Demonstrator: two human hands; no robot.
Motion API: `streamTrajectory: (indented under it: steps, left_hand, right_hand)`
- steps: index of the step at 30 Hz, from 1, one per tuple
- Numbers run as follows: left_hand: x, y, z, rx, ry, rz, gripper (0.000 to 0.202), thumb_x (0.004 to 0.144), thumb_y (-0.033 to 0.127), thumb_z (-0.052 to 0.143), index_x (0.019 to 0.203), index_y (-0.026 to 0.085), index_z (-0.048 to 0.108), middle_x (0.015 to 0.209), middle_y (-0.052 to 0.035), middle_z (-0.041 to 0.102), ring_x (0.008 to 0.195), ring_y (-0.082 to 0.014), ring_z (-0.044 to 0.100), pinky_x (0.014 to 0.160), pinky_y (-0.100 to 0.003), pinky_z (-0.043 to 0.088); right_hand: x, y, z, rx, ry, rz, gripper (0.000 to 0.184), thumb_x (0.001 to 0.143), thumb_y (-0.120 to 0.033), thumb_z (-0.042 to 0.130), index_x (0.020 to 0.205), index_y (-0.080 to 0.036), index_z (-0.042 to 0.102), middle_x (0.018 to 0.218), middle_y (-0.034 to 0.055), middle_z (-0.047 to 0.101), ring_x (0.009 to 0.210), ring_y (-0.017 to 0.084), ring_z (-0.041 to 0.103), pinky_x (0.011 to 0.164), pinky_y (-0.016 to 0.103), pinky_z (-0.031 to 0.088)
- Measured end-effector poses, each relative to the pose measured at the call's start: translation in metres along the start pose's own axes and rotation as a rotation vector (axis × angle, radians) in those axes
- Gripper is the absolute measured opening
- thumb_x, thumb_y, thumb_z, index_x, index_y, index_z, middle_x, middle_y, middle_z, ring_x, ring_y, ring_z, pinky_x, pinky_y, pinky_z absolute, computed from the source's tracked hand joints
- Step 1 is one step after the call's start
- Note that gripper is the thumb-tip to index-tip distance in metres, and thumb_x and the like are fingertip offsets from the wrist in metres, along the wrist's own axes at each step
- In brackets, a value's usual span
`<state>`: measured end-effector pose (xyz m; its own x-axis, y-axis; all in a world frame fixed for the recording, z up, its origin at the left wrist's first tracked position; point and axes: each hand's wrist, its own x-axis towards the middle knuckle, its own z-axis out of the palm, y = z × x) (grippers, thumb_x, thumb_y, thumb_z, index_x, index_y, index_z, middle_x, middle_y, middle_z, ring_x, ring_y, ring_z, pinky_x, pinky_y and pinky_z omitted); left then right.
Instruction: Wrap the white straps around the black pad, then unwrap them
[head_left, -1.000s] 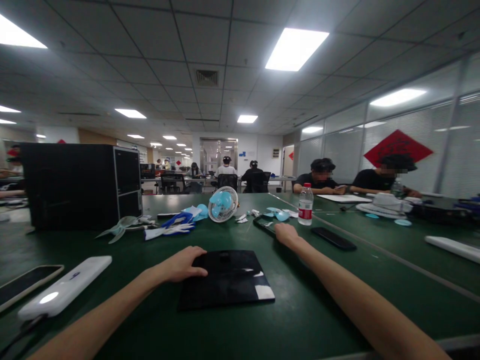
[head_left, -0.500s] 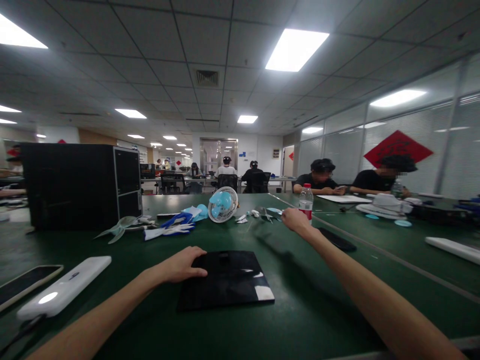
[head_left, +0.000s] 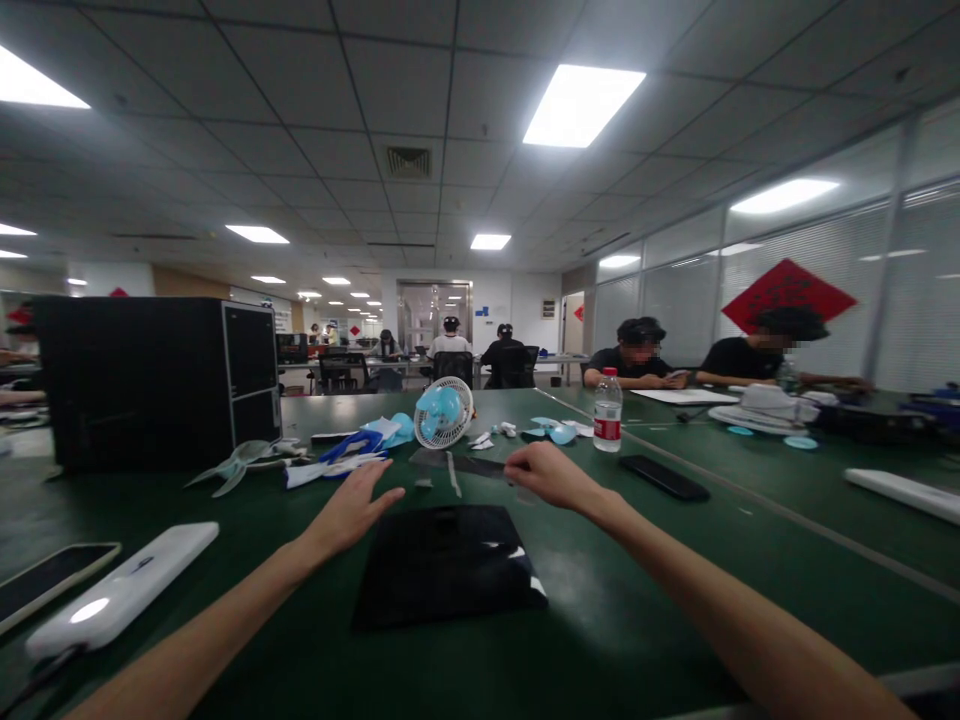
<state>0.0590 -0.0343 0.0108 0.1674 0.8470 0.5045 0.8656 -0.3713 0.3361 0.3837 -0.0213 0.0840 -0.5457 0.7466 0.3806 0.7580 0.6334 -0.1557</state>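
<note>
A flat black panel (head_left: 450, 570) with a glossy, reflecting surface lies on the green table (head_left: 622, 610) in front of me. My right hand (head_left: 551, 478) is closed in a pinch beyond the panel's far right corner. From its fingers a thin, see-through sheet like plastic film (head_left: 480, 466) stretches leftward over the table. My left hand (head_left: 356, 508) is held above the panel's far left corner, thumb and fingers apart, with nothing in it. Behind the film stands a small fan (head_left: 444, 412) with a white grille and light-blue blades.
Blue-and-white gloves (head_left: 341, 462) and a black computer case (head_left: 142, 385) are on the left. A white power bank-like device (head_left: 127, 585) and a phone (head_left: 52, 580) lie nearer. On the right are a water bottle (head_left: 607, 415) and a black phone-like slab (head_left: 664, 477). Two people sit beyond.
My right hand has come left and nearer from beside the bottle, bringing the film along. My left hand has lifted off the panel's edge and opened.
</note>
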Motion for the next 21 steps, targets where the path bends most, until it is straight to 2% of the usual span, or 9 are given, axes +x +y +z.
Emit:
streamTrajectory:
  steps: [3, 7, 10, 14, 18, 21]
  left_hand:
    - [-0.002, 0.008, -0.005, -0.056, 0.026, 0.006, 0.065, 0.088, 0.061, 0.036, 0.133, 0.015, 0.045, 0.138, -0.0128, 0.049, 0.126, -0.0256, 0.046, 0.107, -0.043, 0.035]
    - [-0.005, 0.022, -0.015, -0.104, 0.082, 0.015, 0.056, 0.091, 0.055, 0.033, 0.129, 0.016, 0.049, 0.134, -0.0108, 0.053, 0.125, -0.0242, 0.046, 0.106, -0.042, 0.034]
    - [-0.006, 0.032, -0.022, -0.121, 0.124, 0.068, 0.046, 0.093, 0.050, 0.032, 0.111, 0.018, 0.059, 0.114, -0.0084, 0.063, 0.108, -0.0227, 0.056, 0.096, -0.038, 0.041]
    - [-0.009, 0.042, -0.031, -0.121, 0.154, 0.046, 0.041, 0.092, 0.050, 0.034, 0.091, 0.019, 0.061, 0.089, -0.0049, 0.064, 0.083, -0.0208, 0.059, 0.076, -0.033, 0.044]
    - [-0.010, 0.050, -0.040, -0.155, 0.143, 0.010, 0.038, 0.089, 0.049, 0.038, 0.085, 0.019, 0.061, 0.086, -0.0036, 0.064, 0.081, -0.0202, 0.057, 0.074, -0.031, 0.042]
    - [-0.008, 0.051, -0.044, -0.188, 0.063, 0.006, 0.039, 0.087, 0.049, 0.038, 0.080, 0.018, 0.061, 0.081, -0.0025, 0.063, 0.080, -0.0197, 0.057, 0.073, -0.030, 0.042]
  right_hand:
    - [-0.003, -0.010, 0.003, 0.134, -0.020, -0.029, 0.027, 0.084, -0.026, 0.049, 0.071, -0.013, 0.068, 0.058, -0.0005, 0.053, 0.055, 0.010, 0.043, 0.054, 0.023, 0.027]
    - [-0.004, -0.016, 0.007, 0.234, -0.018, -0.064, 0.027, 0.084, -0.027, 0.050, 0.071, -0.012, 0.068, 0.058, -0.0019, 0.049, 0.056, 0.010, 0.041, 0.053, 0.023, 0.026]
    - [-0.005, -0.017, 0.009, 0.275, -0.012, -0.060, 0.027, 0.085, -0.028, 0.050, 0.071, -0.013, 0.067, 0.057, -0.0025, 0.047, 0.056, 0.010, 0.041, 0.053, 0.023, 0.026]
    - [-0.004, -0.013, 0.011, 0.339, -0.015, -0.063, 0.027, 0.085, -0.031, 0.050, 0.069, -0.013, 0.063, 0.057, -0.0024, 0.047, 0.055, 0.010, 0.042, 0.052, 0.023, 0.028]
    - [-0.001, -0.008, 0.014, 0.479, -0.038, -0.035, 0.025, 0.082, -0.035, 0.054, 0.071, -0.014, 0.061, 0.057, -0.0023, 0.049, 0.053, 0.010, 0.043, 0.050, 0.022, 0.032]
    - [0.001, -0.004, 0.015, 0.588, -0.031, 0.043, 0.023, 0.075, -0.037, 0.061, 0.074, -0.014, 0.059, 0.059, -0.0022, 0.051, 0.053, 0.010, 0.045, 0.048, 0.022, 0.035]
